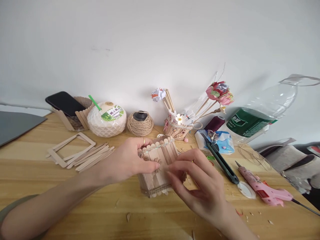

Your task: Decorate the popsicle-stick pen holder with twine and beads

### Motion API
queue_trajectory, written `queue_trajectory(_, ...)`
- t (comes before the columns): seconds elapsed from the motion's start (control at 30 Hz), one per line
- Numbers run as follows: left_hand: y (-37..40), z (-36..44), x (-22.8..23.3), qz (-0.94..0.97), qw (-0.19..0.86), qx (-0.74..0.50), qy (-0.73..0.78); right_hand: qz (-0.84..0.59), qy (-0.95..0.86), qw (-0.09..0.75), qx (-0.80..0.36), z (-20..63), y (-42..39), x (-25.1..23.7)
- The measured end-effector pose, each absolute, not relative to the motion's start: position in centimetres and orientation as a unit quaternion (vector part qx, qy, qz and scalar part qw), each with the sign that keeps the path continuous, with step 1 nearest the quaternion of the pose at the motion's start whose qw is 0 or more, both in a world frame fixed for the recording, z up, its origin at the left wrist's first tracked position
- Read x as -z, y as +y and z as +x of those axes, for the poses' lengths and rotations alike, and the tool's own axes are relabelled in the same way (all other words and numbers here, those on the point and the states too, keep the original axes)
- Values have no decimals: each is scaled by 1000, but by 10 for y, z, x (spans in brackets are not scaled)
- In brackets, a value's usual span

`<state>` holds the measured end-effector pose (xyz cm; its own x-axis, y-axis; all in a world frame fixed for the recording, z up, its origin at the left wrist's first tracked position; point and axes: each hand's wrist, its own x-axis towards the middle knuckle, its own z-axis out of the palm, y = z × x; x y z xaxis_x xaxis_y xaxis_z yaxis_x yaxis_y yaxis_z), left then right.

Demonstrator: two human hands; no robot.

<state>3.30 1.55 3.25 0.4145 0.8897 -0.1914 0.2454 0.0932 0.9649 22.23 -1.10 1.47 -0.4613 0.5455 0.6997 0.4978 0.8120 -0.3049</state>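
Note:
A small box of craft sticks (163,153) is tilted in front of me, with glittery trim along its upper edge and twine along its lower edge. My left hand (136,160) grips it from the left, the thumb pressing beside a small twine bow (157,165) on its face. At the box's right side, my right hand (197,180) has thumb and index finger pinched together close to the face. Whatever may be between those fingertips is too small to make out.
Loose craft sticks (93,156) and a stick frame (71,150) lie left. Behind stand a coconut (107,120), a twine ball (140,124) and a flower holder (178,130). To the right are a utility knife (221,160), a pink glue gun (265,188) and a plastic bottle (260,110).

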Motion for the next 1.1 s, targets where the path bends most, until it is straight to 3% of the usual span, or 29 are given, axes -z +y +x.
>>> queue_trajectory(0.2, 14, 35, -29, 613, 579, -290, 452, -336, -844, 418, 16, 214, -15, -10)
queue_trajectory(0.6, 13, 37, -34, 615, 584, -269, 457, -354, -843, 405, -16, 215, -16, -11)
queue_trajectory(0.93, 14, 36, -28, 653, 526, -253, 482, -361, -841, 382, 123, 212, -16, -5)
queue_trajectory(1.1, 13, 38, -21, 677, 480, -268, 490, -366, -861, 304, 178, 214, -17, -4)
